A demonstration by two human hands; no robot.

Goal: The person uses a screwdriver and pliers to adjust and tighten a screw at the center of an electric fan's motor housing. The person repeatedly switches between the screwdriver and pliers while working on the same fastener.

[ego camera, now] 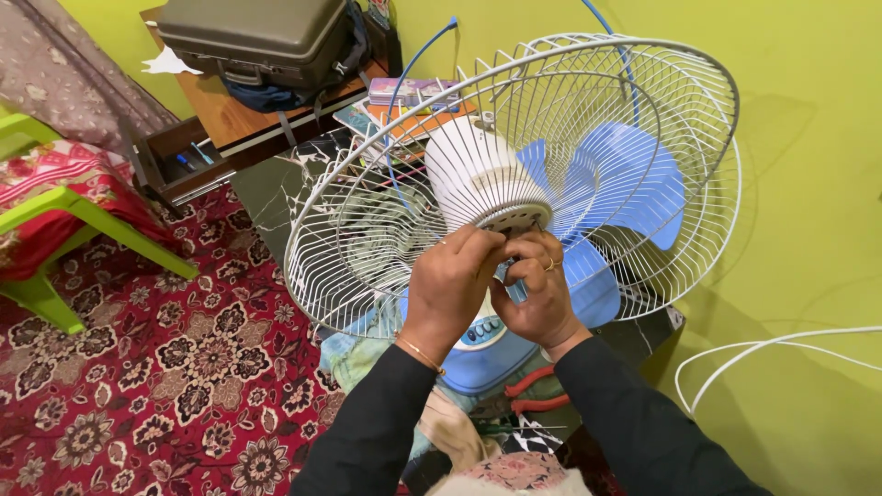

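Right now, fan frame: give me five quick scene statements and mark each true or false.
1. Both hands, left hand and right hand, are at the back of the motor housing. True.
2. The fan blades are red. False: they are blue.
3. The grille is white wire. True.
4. The pliers are in the right hand. False: they lie below the fan base, apart from both hands.
5. The carpet is plain grey. False: it is red with a flower pattern.
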